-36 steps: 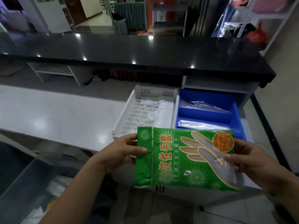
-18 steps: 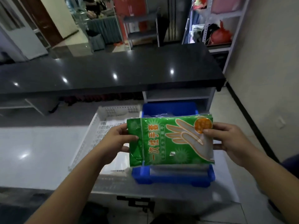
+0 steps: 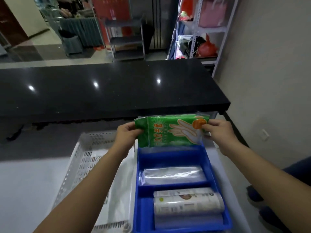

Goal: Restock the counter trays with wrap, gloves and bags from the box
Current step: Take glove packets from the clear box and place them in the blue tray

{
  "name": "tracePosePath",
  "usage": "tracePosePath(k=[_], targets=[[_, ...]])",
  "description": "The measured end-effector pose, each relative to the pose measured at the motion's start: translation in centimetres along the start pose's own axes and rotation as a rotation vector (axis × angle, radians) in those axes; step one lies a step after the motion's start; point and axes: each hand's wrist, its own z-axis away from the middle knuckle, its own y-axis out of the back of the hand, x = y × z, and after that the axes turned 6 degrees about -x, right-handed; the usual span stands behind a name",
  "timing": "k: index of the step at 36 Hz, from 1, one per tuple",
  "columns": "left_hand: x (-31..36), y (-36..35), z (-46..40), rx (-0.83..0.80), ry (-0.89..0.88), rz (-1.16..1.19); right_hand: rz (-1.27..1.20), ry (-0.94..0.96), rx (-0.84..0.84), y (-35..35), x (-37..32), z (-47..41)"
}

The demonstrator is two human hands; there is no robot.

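Your left hand (image 3: 127,133) and right hand (image 3: 218,130) each pinch one end of the green glove pack (image 3: 171,130), upright over the blue tray's (image 3: 140,190) far compartment.

A green glove pack (image 3: 171,130) is held upright by its two ends over the far compartment of a blue tray (image 3: 217,175), pinched by the left hand (image 3: 128,134) and the right hand (image 3: 218,132). A clear-wrapped roll (image 3: 173,175) is seen in the middle compartment and a labelled white roll (image 3: 188,202) in the near one. A white perforated tray (image 3: 74,165) is set just beside it on the pale counter (image 3: 25,190), below a black countertop (image 3: 109,88).
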Motion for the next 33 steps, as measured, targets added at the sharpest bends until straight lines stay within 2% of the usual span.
tracePosePath(k=[8,11,16,23,27,30,32,33], targets=[[-3.5,1.3,-3.2,0.001,0.003,-0.151,-0.088,-0.002,0.050,-1.8,3.7,-2.4],[-5.4,1.8,-3.5,-0.054,0.048,-0.311,0.004,-0.020,0.068,-2.2,5.7,-2.9],[-6.9,1.8,-3.0,-0.062,-0.054,-0.527,0.257,-0.009,0.096,-2.3,7.0,-2.7],[-7.1,1.7,-2.9,-0.087,-0.057,-0.432,0.388,-0.081,0.064,-1.8,6.5,-4.2],[-6.5,1.1,-3.9,0.026,-0.022,-0.449,0.476,-0.077,0.191,-2.7,5.8,-5.6],[-6.4,0.5,-4.2,0.179,-0.022,-0.495,0.510,0.026,0.302,-4.1,5.8,-5.3],[-6.7,-0.4,-3.6,0.270,-0.122,-0.556,0.670,0.124,0.252,-5.2,6.8,-4.4],[-6.9,-0.9,-3.1,0.269,-0.207,-0.612,0.777,0.156,0.161,-5.8,7.5,-4.0]])
